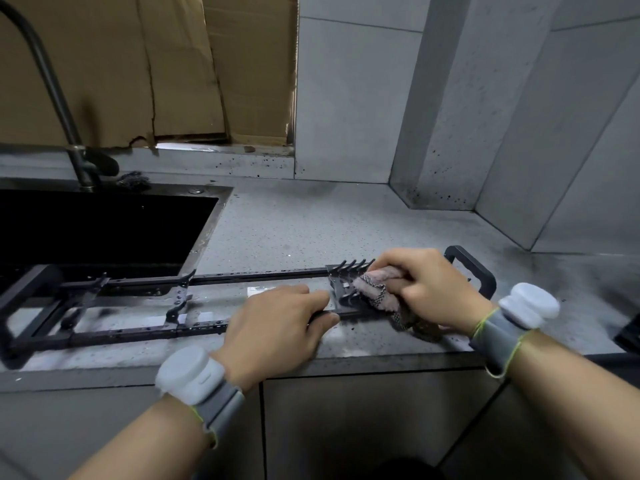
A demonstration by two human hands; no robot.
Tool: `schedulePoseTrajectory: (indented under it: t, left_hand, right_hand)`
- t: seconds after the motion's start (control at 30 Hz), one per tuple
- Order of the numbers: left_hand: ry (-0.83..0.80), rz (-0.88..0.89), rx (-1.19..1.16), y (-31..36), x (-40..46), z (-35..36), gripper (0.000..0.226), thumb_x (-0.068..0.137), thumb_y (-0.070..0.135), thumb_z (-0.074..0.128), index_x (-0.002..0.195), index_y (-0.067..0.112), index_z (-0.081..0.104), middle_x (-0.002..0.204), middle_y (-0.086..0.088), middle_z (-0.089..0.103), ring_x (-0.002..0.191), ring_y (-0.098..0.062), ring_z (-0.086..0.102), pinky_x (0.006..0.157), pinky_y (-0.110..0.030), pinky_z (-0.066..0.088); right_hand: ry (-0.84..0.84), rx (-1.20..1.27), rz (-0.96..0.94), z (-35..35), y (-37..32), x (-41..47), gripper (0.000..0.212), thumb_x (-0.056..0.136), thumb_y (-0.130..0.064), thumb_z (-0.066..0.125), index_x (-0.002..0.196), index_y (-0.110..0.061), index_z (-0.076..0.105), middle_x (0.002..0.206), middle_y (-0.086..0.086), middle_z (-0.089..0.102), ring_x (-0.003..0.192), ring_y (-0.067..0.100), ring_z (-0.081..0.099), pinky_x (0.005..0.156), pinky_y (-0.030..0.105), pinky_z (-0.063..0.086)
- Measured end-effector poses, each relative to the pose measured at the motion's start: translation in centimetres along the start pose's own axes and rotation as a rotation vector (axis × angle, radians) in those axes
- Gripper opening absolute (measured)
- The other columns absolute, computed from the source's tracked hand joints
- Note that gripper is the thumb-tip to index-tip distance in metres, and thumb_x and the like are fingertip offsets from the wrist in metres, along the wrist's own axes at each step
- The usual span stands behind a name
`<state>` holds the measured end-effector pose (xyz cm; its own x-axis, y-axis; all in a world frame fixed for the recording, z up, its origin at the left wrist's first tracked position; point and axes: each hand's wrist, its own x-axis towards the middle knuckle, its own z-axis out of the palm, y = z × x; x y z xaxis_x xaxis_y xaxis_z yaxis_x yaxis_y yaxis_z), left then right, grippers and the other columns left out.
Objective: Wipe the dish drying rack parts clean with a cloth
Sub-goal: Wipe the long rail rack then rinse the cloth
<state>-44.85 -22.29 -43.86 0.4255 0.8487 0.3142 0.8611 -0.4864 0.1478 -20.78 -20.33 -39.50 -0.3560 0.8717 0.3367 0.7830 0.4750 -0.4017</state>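
A long black metal dish rack frame lies flat across the grey countertop, its left end over the sink. A small black pronged holder is clipped near the frame's right end. My left hand grips the frame's near rail just left of the holder. My right hand holds a bunched pinkish cloth with a dark patterned edge, pressed against the pronged holder. The frame's looped right handle shows behind my right hand.
A black sink sits at the left with a dark faucet behind it. Cardboard covers the back opening. Grey tiled walls form a corner at the right. A dark object pokes in at the right edge.
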Motion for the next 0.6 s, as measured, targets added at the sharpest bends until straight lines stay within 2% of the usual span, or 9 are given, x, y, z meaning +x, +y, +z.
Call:
schedulePoseTrajectory:
  t: [0.07, 0.13, 0.23, 0.4, 0.6]
  left_hand:
    - [0.004, -0.002, 0.009, 0.0, 0.0, 0.0, 0.038, 0.098, 0.062, 0.032, 0.083, 0.028, 0.032, 0.081, 0.007, 0.045, 0.078, -0.015, 0.042, 0.063, -0.033, 0.031]
    - [0.006, 0.003, 0.009, 0.1, 0.1, 0.0, 0.037, 0.098, 0.061, 0.033, 0.083, 0.028, 0.032, 0.081, 0.007, 0.045, 0.081, -0.016, 0.048, 0.063, -0.034, 0.032]
    - [-0.002, 0.003, -0.001, 0.0, 0.0, 0.0, 0.037, 0.097, 0.062, 0.032, 0.082, 0.028, 0.033, 0.081, 0.007, 0.047, 0.077, -0.015, 0.043, 0.061, -0.034, 0.036]
    - [-0.004, -0.010, 0.019, 0.2, 0.0, -0.2, 0.039, 0.098, 0.064, 0.030, 0.083, 0.027, 0.032, 0.081, 0.007, 0.046, 0.076, -0.012, 0.038, 0.060, -0.033, 0.034]
    - [-0.003, 0.011, 0.023, 0.2, 0.1, -0.2, 0.038, 0.100, 0.061, 0.030, 0.083, 0.027, 0.032, 0.078, 0.007, 0.043, 0.077, -0.014, 0.038, 0.061, -0.032, 0.032]
  right_hand:
    - [-0.018, -0.022, -0.085, 1.2, -1.2, 0.0, 0.021, 0.086, -0.018, 0.059, 0.103, -0.026, 0.069, 0.097, -0.011, 0.068, 0.093, 0.007, 0.059, 0.082, 0.026, 0.044]
    - [-0.043, -0.076, -0.156, 2.2, -1.9, 0.0, 0.017, 0.090, -0.031, 0.059, 0.104, -0.025, 0.067, 0.098, -0.009, 0.062, 0.094, 0.010, 0.054, 0.084, 0.027, 0.042]
    - [-0.037, -0.099, -0.156, 1.7, -0.8, 0.0, 0.013, 0.091, -0.019, 0.065, 0.103, -0.021, 0.068, 0.097, -0.007, 0.063, 0.091, 0.011, 0.055, 0.082, 0.029, 0.044]
    - [-0.024, -0.136, -0.151, 0.5, 0.8, -0.7, 0.025, 0.084, -0.005, 0.072, 0.105, -0.020, 0.069, 0.098, -0.011, 0.069, 0.090, 0.005, 0.059, 0.082, 0.016, 0.042]
    - [0.156, -0.039, -0.007, -2.3, 2.4, -1.4, 0.031, 0.081, -0.006, 0.071, 0.096, -0.033, 0.071, 0.089, -0.017, 0.071, 0.085, 0.007, 0.066, 0.076, 0.027, 0.051]
